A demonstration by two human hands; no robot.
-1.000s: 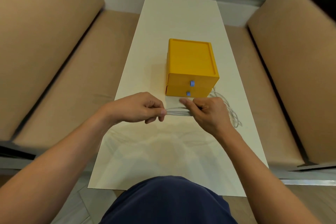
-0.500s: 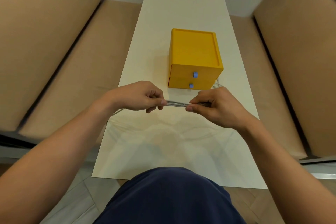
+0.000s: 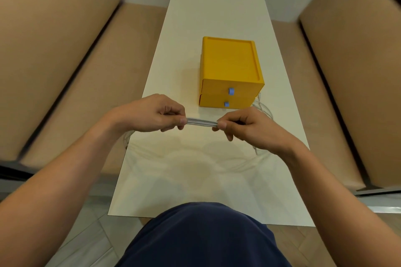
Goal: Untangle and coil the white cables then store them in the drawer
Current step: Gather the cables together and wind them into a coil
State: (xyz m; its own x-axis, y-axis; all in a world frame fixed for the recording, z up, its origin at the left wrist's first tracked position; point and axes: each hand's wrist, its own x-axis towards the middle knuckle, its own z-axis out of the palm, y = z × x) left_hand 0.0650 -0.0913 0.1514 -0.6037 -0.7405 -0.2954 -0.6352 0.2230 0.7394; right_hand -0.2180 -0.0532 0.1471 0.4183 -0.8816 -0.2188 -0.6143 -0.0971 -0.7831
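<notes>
In your head view, your left hand [image 3: 152, 115] and right hand [image 3: 245, 128] each pinch a flat bundle of white cables [image 3: 201, 123], stretched straight between them above the bench [image 3: 217, 17]. Loose loops lie just beyond your right hand, beside the near right corner of the yellow drawer box [image 3: 230, 65]; its two blue-knobbed drawers [image 3: 217, 90] are closed.

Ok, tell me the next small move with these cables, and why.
Probably draw the slack in with the right hand while the left hand holds its pinch: the white cables run taut between both hands as a bundle, but loose loops lie beside the yellow drawer unit, whose drawers are shut.
</notes>
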